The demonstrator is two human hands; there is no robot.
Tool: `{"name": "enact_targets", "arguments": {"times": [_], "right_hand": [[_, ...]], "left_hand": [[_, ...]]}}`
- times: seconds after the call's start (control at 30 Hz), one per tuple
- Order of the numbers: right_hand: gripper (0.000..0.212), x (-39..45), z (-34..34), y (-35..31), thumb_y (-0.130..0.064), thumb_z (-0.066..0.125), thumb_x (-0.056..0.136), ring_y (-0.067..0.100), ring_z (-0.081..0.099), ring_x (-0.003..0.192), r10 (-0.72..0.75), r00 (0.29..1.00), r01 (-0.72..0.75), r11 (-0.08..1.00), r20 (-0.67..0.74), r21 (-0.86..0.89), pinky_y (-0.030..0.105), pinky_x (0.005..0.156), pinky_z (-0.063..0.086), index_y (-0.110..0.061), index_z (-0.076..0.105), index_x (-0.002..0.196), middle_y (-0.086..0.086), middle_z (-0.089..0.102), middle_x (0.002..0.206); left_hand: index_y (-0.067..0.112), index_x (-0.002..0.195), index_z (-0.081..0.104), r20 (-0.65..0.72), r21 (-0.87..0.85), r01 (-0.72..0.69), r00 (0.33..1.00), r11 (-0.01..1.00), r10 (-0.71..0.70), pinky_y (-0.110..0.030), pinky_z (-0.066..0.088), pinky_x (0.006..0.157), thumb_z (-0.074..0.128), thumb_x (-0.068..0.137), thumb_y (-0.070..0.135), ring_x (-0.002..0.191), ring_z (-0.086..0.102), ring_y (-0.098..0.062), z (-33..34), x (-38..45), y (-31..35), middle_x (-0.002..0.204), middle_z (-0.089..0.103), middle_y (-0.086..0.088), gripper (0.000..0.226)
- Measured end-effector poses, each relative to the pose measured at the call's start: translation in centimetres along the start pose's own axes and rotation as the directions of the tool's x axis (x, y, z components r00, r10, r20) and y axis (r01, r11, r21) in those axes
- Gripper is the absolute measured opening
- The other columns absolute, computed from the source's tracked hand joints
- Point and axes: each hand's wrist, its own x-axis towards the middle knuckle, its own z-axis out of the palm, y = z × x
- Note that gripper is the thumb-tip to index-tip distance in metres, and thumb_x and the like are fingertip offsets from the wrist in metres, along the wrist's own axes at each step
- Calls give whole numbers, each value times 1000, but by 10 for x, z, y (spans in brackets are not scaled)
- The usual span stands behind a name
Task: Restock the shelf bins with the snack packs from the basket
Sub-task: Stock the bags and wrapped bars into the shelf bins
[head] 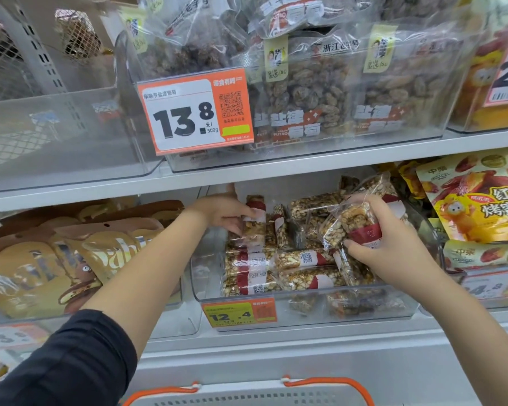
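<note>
- Restocking in progress at the lower shelf; both hands are inside the clear shelf bin (206, 288) that carries the 12.4 price tag (238, 315).
- Risk, as I judge it: the nut bar packs (276, 268) lie heaped at mixed angles, some leaning toward the low front wall. A push from either hand could tip one over that wall to the floor or down into the basket (247, 395) below.
- Risk: the wrappers are slick and clear. A loose hold on the lifted pack could let it slide out before it is seated.
- Risk: the shelf edge (276, 167) above sits close over the bin. A hurried lift of the left wrist could knock it, or disturb the 13.8 price tag (194, 111) hanging just above.
- Left hand (223, 213): reached to the back left of the bin, fingers curled down over an upright pack (254, 222) with a red band, holding it against the pile. Thumb hidden; how firm the hold is, I cannot tell.
- Right hand (390, 244): fingers and thumb clamped round one held pack (357, 222), gripped at its red band and raised just above the right side of the heap, tilted.
- Task items: most packs visible are already in the bin. Only the basket's rim and orange handles show, so what remains in it is out of sight.
- Neighbouring stock: tan pouches (71, 259) to the left, yellow bags (481, 206) to the right, raisin packs (302, 92) on the shelf above.
</note>
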Motion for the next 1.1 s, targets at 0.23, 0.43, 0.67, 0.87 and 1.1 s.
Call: {"name": "enact_targets", "arguments": {"times": [0.23, 0.43, 0.67, 0.87, 1.1], "right_hand": [[59, 0, -1, 2, -14, 69, 82, 36, 56, 58, -6, 1000, 5, 1000, 30, 26, 49, 58, 51, -46, 37, 120, 16, 64, 70], [59, -1, -4, 2, -13, 69, 82, 29, 51, 49, -10, 999, 9, 999, 42, 41, 41, 50, 48, -51, 37, 113, 17, 63, 70], [59, 0, -4, 2, -13, 69, 83, 33, 60, 63, -50, 996, 47, 998, 69, 42, 42, 61, 51, -55, 36, 109, 12, 67, 82], [62, 1, -4, 3, -16, 69, 82, 42, 62, 82, -47, 997, 44, 998, 63, 51, 56, 75, 51, -60, 35, 109, 20, 66, 93], [62, 1, -2, 4, -16, 69, 81, 39, 62, 73, -55, 997, 53, 998, 56, 45, 51, 70, 52, -59, 36, 110, 16, 66, 86]], "left_hand": [[43, 148, 13, 29, 828, -59, 998, 557, 63, -30, 54, 82, 56, 83, -12, 130, 40, -34, 14, -9, -21, 157, 6, -10, 96], [26, 140, 41, 249, 956, -290, 877, 39, 411, -41, 35, 109, 52, 88, -3, 137, 32, -27, 24, 19, -23, 152, 30, -5, 60], [10, 91, 47, -76, 964, -54, 882, 260, 464, -29, 37, 67, 58, 92, 23, 79, 50, -19, -16, 41, -10, 97, 57, -10, 17], [4, 118, 59, -152, 950, 52, 939, 309, 310, -37, 49, 91, 68, 84, 36, 108, 57, -29, -3, 62, -4, 120, 59, -12, 47], [12, 140, 42, -130, 907, -55, 907, 418, 401, -29, 36, 101, 67, 86, 23, 126, 44, -25, -4, 34, -5, 142, 43, -10, 60]]}}
